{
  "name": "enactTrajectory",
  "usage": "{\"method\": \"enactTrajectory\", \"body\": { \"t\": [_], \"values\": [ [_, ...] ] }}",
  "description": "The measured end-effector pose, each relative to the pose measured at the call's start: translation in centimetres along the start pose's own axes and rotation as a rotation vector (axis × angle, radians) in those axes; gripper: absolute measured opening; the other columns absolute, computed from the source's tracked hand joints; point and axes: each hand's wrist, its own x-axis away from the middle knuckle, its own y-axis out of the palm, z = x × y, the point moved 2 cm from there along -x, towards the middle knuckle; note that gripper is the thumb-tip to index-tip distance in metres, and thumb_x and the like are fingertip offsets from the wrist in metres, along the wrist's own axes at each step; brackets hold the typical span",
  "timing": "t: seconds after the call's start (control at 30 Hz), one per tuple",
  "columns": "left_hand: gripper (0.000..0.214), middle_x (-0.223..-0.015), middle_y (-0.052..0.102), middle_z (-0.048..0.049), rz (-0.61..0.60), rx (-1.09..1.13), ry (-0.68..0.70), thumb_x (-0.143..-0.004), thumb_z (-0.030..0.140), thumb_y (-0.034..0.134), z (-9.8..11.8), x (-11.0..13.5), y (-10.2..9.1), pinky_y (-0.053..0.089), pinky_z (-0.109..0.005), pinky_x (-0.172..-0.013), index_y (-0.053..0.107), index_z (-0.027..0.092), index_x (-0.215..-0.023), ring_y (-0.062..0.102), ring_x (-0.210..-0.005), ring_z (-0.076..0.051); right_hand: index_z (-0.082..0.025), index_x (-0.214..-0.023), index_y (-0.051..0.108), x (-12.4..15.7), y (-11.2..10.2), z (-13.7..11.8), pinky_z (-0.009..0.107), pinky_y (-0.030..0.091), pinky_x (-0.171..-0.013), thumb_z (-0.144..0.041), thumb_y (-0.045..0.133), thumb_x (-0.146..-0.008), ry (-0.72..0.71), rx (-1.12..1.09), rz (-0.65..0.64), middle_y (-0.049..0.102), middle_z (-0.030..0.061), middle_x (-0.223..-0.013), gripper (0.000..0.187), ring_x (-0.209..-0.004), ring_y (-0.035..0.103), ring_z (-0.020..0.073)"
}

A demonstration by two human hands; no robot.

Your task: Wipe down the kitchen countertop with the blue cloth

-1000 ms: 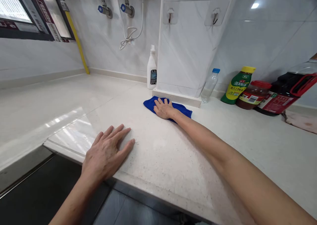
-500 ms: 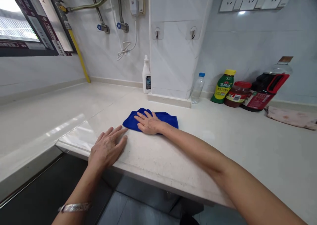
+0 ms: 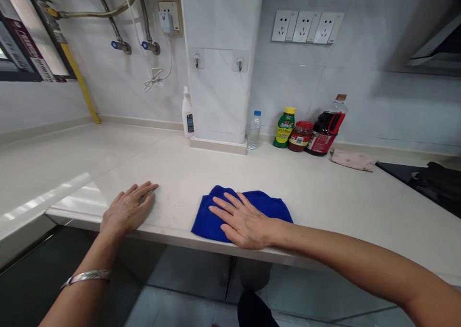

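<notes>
A blue cloth (image 3: 264, 203) lies flat on the pale stone counter (image 3: 324, 192), close to its front edge. My right hand (image 3: 241, 220) presses on the cloth's near part, palm down, fingers spread and stretched out. My left hand (image 3: 127, 210) rests flat on the bare counter to the left of the cloth, fingers apart, holding nothing. A silver bangle (image 3: 86, 276) sits on my left wrist.
Along the back wall stand a white spray bottle (image 3: 187, 114), a clear water bottle (image 3: 254, 130), a green sauce bottle (image 3: 284, 127), a red-lidded jar (image 3: 299, 137) and a dark soy bottle (image 3: 327, 127). A pink rag (image 3: 353, 159) lies beside a black hob (image 3: 428, 183).
My right hand has dragged the blue cloth from the back of the counter toward the front edge. The left hand stays flat on the counter, and the view has pulled back.
</notes>
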Motion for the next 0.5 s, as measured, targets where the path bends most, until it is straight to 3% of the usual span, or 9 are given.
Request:
{"method": "enactTrajectory", "body": {
  "t": [0.13,0.3,0.5],
  "values": [
    [0.062,-0.164,0.036,-0.0043,-0.03,-0.033,0.012,-0.098,0.046,0.021,0.2,0.1,-0.3,0.017,-0.051,-0.128,0.045,0.022,-0.149,0.024,-0.154,-0.029,-0.026,-0.162,0.018,6.1,0.3,1.7,0.058,-0.003,-0.126,-0.047,0.029,-0.105,0.06,0.01,0.028,0.008,0.0009,-0.171,0.062,-0.157,-0.003,0.0277],
    [0.065,-0.166,0.032,-0.0043,-0.051,-0.059,0.015,-0.098,0.051,0.017,-0.2,-0.4,-0.2,0.017,-0.052,-0.127,0.04,0.024,-0.152,0.022,-0.155,-0.027,-0.035,-0.162,0.014,14.6,0.0,5.8,0.057,0.001,-0.128,-0.045,0.031,-0.107,0.1,0.067,0.048,0.009,-0.0029,-0.17,0.059,-0.157,0.002,0.0244],
    [0.068,-0.167,0.028,-0.0003,-0.076,-0.139,-0.026,-0.097,0.051,0.008,-0.2,-0.7,0.1,0.014,-0.048,-0.128,0.033,0.026,-0.155,0.02,-0.155,-0.023,-0.036,-0.161,0.018,24.1,-0.4,10.1,0.054,0.009,-0.128,-0.037,0.043,-0.105,0.097,0.119,0.062,0.019,0.0001,-0.169,0.062,-0.156,0.012,0.024]
  ]
}}
